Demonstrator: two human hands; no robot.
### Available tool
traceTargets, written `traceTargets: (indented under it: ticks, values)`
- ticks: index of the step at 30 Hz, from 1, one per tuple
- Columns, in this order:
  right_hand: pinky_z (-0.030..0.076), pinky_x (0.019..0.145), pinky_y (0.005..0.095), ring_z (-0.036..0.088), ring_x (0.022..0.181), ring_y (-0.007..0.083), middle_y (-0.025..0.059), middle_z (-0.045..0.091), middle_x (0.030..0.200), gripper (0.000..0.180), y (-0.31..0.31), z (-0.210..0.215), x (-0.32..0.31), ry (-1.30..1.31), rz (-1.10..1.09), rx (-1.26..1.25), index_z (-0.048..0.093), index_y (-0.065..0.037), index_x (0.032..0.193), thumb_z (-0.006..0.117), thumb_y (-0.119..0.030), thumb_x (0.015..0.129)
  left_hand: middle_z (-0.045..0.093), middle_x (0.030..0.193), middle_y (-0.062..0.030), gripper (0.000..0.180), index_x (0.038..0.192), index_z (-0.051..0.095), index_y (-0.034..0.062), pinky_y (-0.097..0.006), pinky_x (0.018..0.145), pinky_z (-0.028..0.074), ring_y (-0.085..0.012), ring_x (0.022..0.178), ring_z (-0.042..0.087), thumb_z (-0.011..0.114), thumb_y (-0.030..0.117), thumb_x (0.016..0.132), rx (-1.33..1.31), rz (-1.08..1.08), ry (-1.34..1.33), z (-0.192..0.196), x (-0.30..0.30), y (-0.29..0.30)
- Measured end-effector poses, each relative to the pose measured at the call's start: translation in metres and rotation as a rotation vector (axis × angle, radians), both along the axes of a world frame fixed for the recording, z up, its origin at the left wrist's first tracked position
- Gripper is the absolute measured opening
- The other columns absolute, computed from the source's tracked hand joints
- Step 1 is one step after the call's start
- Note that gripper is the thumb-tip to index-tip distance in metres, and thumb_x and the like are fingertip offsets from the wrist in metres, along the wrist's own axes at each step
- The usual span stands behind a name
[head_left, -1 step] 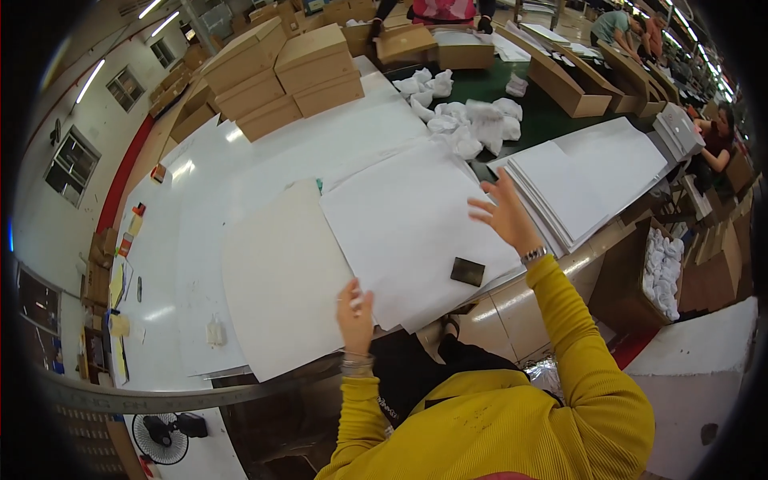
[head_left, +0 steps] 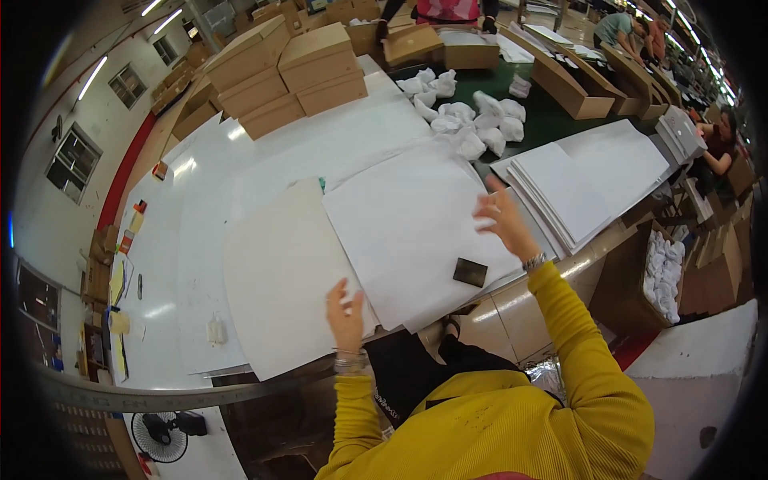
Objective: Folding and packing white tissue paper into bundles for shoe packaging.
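My left hand (head_left: 345, 318) hovers by the near edge of a cream sheet (head_left: 276, 280), fingers apart and holding nothing. Over the right part of a stack of white paper sheets (head_left: 408, 224) is my right hand (head_left: 506, 218), its fingers spread, slightly bent and a little blurred, with nothing in them. A small dark rectangular block (head_left: 470, 272) rests on the white sheets near their front right corner. The white sheets overlap the cream one. Beyond them lies a heap of white wrapped bundles (head_left: 472, 128).
Brown boxes (head_left: 320, 68) are stacked on the table's far side. More white sheets (head_left: 588, 180) lie at the right. A carton of white bundles (head_left: 660, 276) stands on the floor. One person (head_left: 448, 10) works behind the table; another (head_left: 720, 148) sits at the far right.
My left hand has shifted slightly left, and my right hand's fingers have bent a little. A white bundle, blurred above the heap before, now lies among the others.
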State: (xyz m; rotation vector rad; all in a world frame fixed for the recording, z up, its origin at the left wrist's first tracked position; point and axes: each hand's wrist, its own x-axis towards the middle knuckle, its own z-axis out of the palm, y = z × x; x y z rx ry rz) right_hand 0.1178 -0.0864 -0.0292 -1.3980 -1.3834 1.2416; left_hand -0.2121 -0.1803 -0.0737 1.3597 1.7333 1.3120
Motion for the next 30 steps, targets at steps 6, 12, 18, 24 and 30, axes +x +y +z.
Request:
traceTargets:
  ticks: [6,12,18,24,30]
  values:
    - [0.046,0.082,0.0397,0.052,0.097,0.0344,0.0155,0.051,0.105,0.082,-0.05,-0.038,-0.032,-1.084,0.396,0.184,0.045,-0.013,0.129,0.079,-0.039,0.059,0.044,0.129,-0.0229,0.058,0.126,0.048,0.001,-0.049,0.105,0.026,-0.0376,0.125,0.035,0.067,0.032,0.08,-0.048,0.259,0.607,-0.045,-0.135,0.013]
    - [0.047,0.078,0.0391,0.056,0.087,0.0309,0.0137,0.057,0.091,0.055,-0.025,-0.006,-0.034,-0.912,0.403,0.115,0.061,-0.009,0.108,0.077,-0.021,0.057,0.025,0.144,-0.0237,0.081,0.137,0.034,0.0031,-0.056,0.109,0.008,-0.0396,0.136,0.018,0.057,0.055,0.08,-0.256,0.266,0.863,-0.063,-0.176,0.014]
    - [0.044,0.066,0.0332,0.054,0.074,0.0263,0.0127,0.056,0.079,0.039,0.066,0.041,-0.173,-0.673,0.57,0.607,0.064,-0.002,0.103,0.074,-0.023,0.071,0.019,0.147,-0.0224,0.093,0.142,0.023,0.0041,-0.056,0.109,0.007,-0.0394,0.137,0.012,0.058,0.061,0.076,-0.204,0.322,0.737,-0.045,-0.168,0.01]
    - [0.046,0.076,0.0426,0.053,0.09,0.0374,0.0179,0.055,0.094,0.033,0.113,-0.081,-0.375,-0.938,0.438,0.649,0.061,-0.004,0.093,0.066,-0.03,0.074,0.014,0.148,-0.0217,0.104,0.142,0.02,0.0023,-0.055,0.109,0.01,-0.0401,0.137,0.011,0.07,0.055,0.067,-0.077,0.367,0.692,-0.042,-0.155,0.019]
    - [0.046,0.071,0.0348,0.057,0.08,0.0274,0.0127,0.059,0.086,0.03,0.045,-0.033,-0.396,-0.431,1.434,0.614,0.068,-0.007,0.087,0.07,-0.032,0.071,0.03,0.142,-0.0178,0.095,0.138,0.03,0.0055,-0.055,0.107,0.014,-0.0373,0.133,0.025,0.077,0.036,0.062,0.052,0.444,0.73,-0.051,-0.173,-0.002]
